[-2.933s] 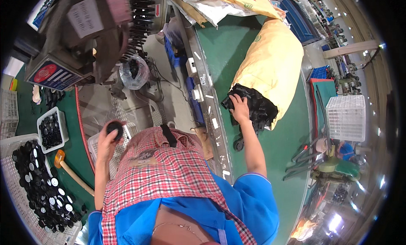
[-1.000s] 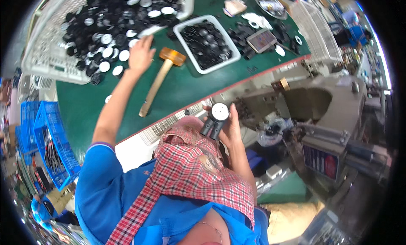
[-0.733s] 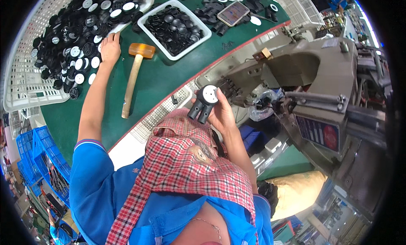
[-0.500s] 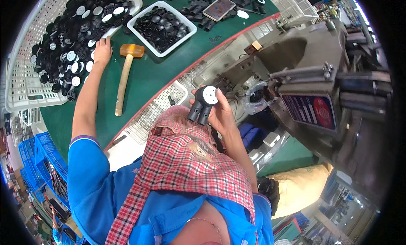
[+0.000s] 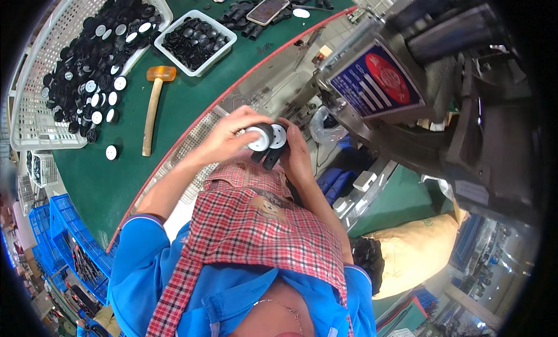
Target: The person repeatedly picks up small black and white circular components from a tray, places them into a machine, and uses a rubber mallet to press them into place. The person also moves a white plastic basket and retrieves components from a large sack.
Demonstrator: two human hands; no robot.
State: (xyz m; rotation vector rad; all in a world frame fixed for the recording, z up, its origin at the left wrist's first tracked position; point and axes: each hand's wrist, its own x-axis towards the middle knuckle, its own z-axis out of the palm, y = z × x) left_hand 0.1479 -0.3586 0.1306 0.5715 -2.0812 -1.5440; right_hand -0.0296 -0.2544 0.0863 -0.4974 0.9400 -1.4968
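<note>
In front of my chest, my left hand (image 5: 228,135) is closed on a small wheel (image 5: 260,137) with a white face and black rim. My right hand (image 5: 297,153) grips a black twin-stem caster (image 5: 269,159) with a white disc on its side. The two pieces are side by side, touching or nearly so; I cannot tell if they are joined. Many more black-and-white wheels (image 5: 97,100) heap up in and spill from a white perforated basket (image 5: 29,119) at the far left. One loose wheel (image 5: 111,153) lies on the green table (image 5: 87,183).
A wooden-handled mallet (image 5: 152,113) with an amber head lies beside the basket. Next to it stands a white tray (image 5: 231,47) of black round caps. A phone (image 5: 268,10) rests on black parts farther back. A large metal machine (image 5: 430,113) occupies the right side.
My left hand has come from the basket to my chest, now holding a wheel against the caster. The caster stays in my right hand. The camera view has shifted.
</note>
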